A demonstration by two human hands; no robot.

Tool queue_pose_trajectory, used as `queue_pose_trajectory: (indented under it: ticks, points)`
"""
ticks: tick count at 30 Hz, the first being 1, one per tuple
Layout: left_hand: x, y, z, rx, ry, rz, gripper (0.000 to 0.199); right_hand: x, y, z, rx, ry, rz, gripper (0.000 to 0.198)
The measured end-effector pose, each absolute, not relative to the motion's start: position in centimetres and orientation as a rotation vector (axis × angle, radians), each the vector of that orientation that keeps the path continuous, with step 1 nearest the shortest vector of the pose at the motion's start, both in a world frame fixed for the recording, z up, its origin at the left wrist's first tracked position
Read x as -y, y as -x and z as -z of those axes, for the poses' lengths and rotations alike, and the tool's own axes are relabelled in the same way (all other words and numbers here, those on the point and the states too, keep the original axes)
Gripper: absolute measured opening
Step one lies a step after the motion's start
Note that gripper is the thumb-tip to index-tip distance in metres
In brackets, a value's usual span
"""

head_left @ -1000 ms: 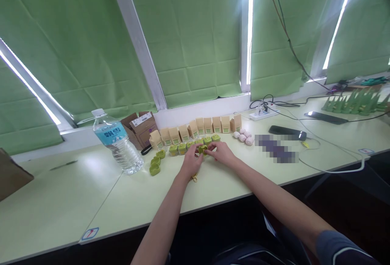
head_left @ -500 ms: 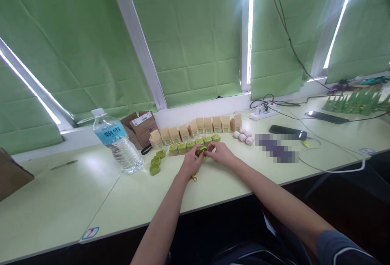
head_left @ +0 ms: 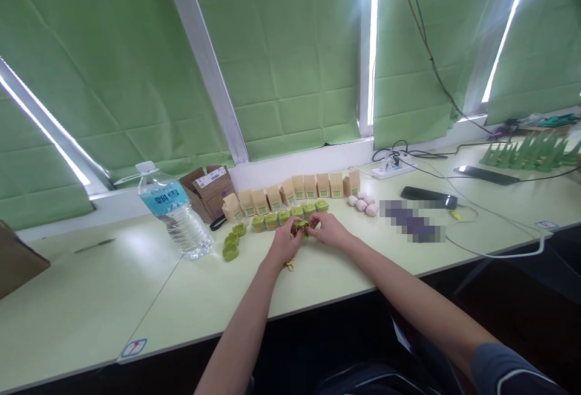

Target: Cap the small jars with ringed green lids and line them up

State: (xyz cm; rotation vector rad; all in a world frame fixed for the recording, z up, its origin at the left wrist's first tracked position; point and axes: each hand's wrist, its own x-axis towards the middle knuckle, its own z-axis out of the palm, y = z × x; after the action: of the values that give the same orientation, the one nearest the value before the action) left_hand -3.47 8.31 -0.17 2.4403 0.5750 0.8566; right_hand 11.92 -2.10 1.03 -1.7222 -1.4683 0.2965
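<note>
Between my two hands is a small green cup-like piece (head_left: 301, 226), partly covered by my fingers. My left hand (head_left: 287, 239) is closed on its left side. The fingers of my right hand (head_left: 327, 228) pinch at its right side. Just beyond my hands runs a row of small green-topped containers (head_left: 271, 219). Several empty-looking green cups (head_left: 230, 251) stand in a line to the left. A few yellow loops (head_left: 289, 264) lie on the table by my left wrist, partly hidden by it.
Small brown paper boxes (head_left: 260, 200) stand in a row at the back. A water bottle (head_left: 176, 213) and a cardboard carton (head_left: 209, 194) are to the left. Pinkish-white balls (head_left: 362, 202), a black phone-like object (head_left: 429, 196), a power strip (head_left: 393, 167) and cables lie to the right.
My fingers have shifted slightly around the green piece, which has tilted a little. The other things on the table stay where they were.
</note>
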Motion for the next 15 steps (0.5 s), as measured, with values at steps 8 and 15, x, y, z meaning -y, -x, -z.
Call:
queue_pose_trajectory:
  ticks: [8, 15]
  points:
    - [-8.38, 3.53, 0.19, -0.555, -2.464, -0.844, 0.021, 1.79, -12.19, -0.43, 1.527, 1.739, -0.313, 0.012]
    - [-8.3, 3.52, 0.19, -0.559, -2.475, -0.826, 0.02, 1.83, -12.12, -0.41, 1.557, 1.738, -0.285, 0.009]
